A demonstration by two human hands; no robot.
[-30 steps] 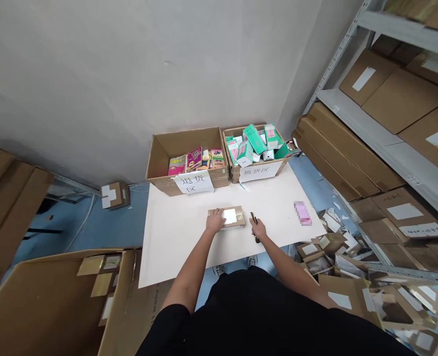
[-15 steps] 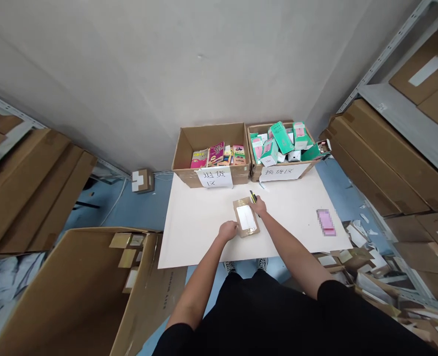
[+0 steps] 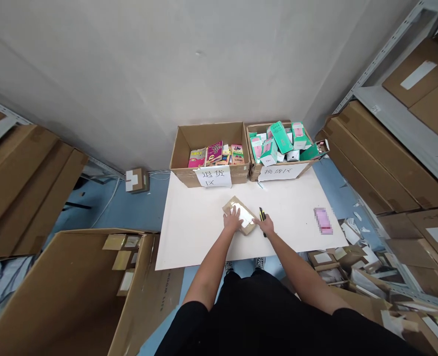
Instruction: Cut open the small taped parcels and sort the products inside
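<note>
On the white table lies a small taped cardboard parcel with a white label, turned at a slant. My left hand rests on its left part with the fingers spread over the label. A black and yellow utility knife is in my right hand, which is closed around it at the parcel's right side. The thumb side of that hand touches the parcel's lower right edge. How the knife's lower end sits in the palm is partly hidden.
At the table's back stand a cardboard box of books and a box of green-white cartons, both with paper signs. A blurred pink item lies at right. A large open carton flanks the table's left; parcels pile at right.
The parcel has been turned to a slant. My left hand has gone from its lower left edge onto its top, and my right hand has moved down with the knife to its right side.
</note>
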